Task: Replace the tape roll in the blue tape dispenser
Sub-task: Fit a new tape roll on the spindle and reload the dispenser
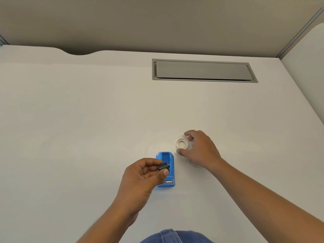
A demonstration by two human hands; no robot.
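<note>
The blue tape dispenser (pixel 166 157) stands on the white desk, its roll bay empty and its metal cutter at the near end. My left hand (pixel 142 176) hovers just left of and above it, thumb and fingers pinched on a small black spindle (pixel 163 166). A white tape roll (pixel 182 143) lies flat on the desk to the right of the dispenser. My right hand (pixel 199 149) curls around that roll, thumb below it and fingers above it; whether they touch it I cannot tell.
A grey cable hatch (pixel 203 71) is set into the desk at the back right. A beige partition wall (pixel 157 23) rises behind the desk. Blue denim (pixel 175 237) shows at the bottom edge.
</note>
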